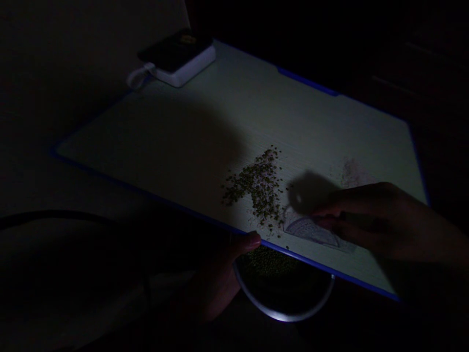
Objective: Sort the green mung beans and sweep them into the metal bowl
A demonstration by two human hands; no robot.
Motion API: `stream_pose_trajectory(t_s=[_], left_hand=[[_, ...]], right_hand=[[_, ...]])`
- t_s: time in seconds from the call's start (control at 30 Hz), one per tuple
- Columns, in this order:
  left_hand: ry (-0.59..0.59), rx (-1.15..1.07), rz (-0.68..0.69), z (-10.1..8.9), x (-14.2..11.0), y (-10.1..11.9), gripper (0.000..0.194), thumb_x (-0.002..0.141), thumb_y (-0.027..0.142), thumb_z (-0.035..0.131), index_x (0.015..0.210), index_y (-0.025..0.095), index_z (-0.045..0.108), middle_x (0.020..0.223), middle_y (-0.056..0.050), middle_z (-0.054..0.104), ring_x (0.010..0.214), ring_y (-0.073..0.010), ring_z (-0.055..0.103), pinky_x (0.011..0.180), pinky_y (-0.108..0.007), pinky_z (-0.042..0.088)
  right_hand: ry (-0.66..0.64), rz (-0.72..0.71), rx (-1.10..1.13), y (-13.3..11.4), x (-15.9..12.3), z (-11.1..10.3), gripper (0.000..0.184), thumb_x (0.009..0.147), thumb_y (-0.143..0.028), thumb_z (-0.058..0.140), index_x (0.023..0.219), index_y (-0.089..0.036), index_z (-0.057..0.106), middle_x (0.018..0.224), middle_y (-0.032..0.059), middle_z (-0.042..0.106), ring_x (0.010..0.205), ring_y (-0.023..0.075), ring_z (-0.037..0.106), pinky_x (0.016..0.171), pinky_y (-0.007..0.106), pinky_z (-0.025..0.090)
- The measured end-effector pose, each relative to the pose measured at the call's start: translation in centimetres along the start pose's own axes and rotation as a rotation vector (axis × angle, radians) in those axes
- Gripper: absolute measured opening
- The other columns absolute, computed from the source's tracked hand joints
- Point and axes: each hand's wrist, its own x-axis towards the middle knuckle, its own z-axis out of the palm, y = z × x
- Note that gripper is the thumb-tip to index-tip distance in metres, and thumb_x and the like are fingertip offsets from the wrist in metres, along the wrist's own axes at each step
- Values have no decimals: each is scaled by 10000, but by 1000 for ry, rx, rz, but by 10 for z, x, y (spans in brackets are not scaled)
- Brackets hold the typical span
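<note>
My right hand [370,220] pinches a clear protractor [311,231] flat against a pale board [293,112] with a blue rim. Just left of the protractor lies a scattered heap of small green beans [256,183], with fine bits around it. My left hand [227,274] grips the side of a round bowl [287,313] beneath the board's near edge, its thumb on the blue rim. More green beans show in the bowl's shaded inside. The other left fingers are hidden under the bowl and in the dark.
A white box-like device [183,68] with a dark top and a strap loop sits on the board's far left corner. Pale dust or husks [353,171] lie beyond my right hand. A dark cable [54,213] curves at left. The surroundings are very dark.
</note>
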Motion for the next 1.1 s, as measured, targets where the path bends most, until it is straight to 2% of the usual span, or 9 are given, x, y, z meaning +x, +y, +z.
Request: stream_pose_trajectory(t_s=[0.13, 0.53, 0.7, 0.83, 0.97, 1.1], left_hand=[[46, -17, -14, -1, 0, -1, 448, 909, 234, 731, 1353, 178, 703, 1335, -111, 794, 1415, -351, 594, 1246, -546, 340], [-9, 15, 4, -1, 0, 0, 282, 897, 271, 749, 1156, 173, 801, 1270, -112, 820, 1419, -363, 589, 1259, -561, 306], [-4, 18, 8, 4, 0, 2, 340, 901, 257, 747, 1232, 190, 783, 1284, -98, 817, 1411, -354, 599, 1257, -553, 316], [4, -4, 5, 0, 0, -1, 361, 923, 266, 715, 1272, 193, 770, 1281, -97, 819, 1410, -345, 601, 1256, -539, 323], [-3, -21, -4, -5, 0, -4, 334, 949, 268, 673, 1258, 195, 778, 1293, -98, 814, 1426, -341, 586, 1261, -540, 311], [-24, -13, 24, -1, 0, -2, 317, 943, 265, 679, 1232, 200, 792, 1292, -93, 815, 1431, -346, 579, 1263, -542, 302]], right_hand=[[6, -42, 10, -3, 2, 4, 177, 1021, -286, 637, 1100, -213, 778, 960, 27, 852, 767, 151, 809, 678, 233, 604], [10, -98, -30, -2, 4, 4, 182, 1055, -289, 600, 1075, -190, 752, 924, 12, 837, 753, 88, 780, 678, 175, 567], [-15, -105, -36, -3, 7, 6, 212, 1062, -284, 590, 1110, -176, 766, 984, 31, 845, 813, 100, 798, 722, 176, 573], [-38, -107, -3, -3, 7, 5, 214, 1058, -281, 599, 1098, -173, 778, 996, 46, 848, 822, 115, 804, 730, 181, 580], [-12, -98, -22, -4, 6, 6, 195, 1048, -271, 616, 1111, -182, 777, 1009, 43, 845, 836, 116, 800, 756, 183, 577], [-25, -106, 11, -5, 8, 10, 200, 1059, -280, 611, 1150, -202, 771, 1055, 37, 841, 890, 107, 799, 802, 168, 564]])
